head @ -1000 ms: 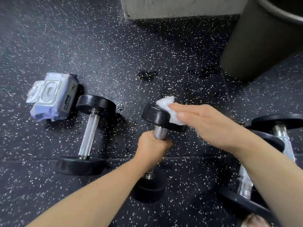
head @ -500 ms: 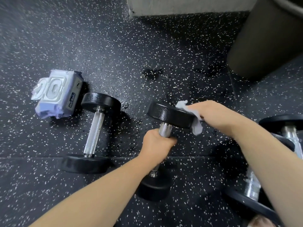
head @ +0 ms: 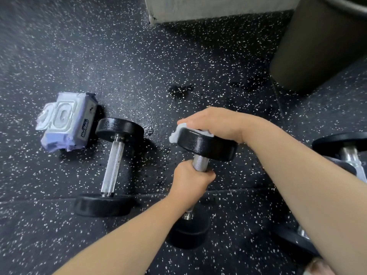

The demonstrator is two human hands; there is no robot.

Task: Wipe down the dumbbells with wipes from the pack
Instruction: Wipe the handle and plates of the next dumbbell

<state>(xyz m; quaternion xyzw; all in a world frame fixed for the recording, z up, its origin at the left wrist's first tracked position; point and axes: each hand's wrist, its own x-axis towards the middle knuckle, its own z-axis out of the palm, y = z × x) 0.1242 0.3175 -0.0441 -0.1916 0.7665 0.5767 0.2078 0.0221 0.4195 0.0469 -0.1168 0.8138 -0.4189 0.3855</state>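
A black dumbbell with a chrome handle stands nearly upright on the speckled floor. My left hand grips its handle just under the upper head. My right hand lies flat over the top face of that head and presses a white wipe against it; the wipe pokes out at the left edge. A second dumbbell lies on the floor to the left. The lavender wipes pack sits beside it with its lid flap open.
More dumbbells lie at the right edge, partly hidden behind my right forearm. A dark round bin stands at the back right. A grey concrete block is at the top centre. Wet dark patches mark the floor.
My right hand moved with the wipe from the right rim of the upper head onto its top face. The left hand kept hold of the handle.
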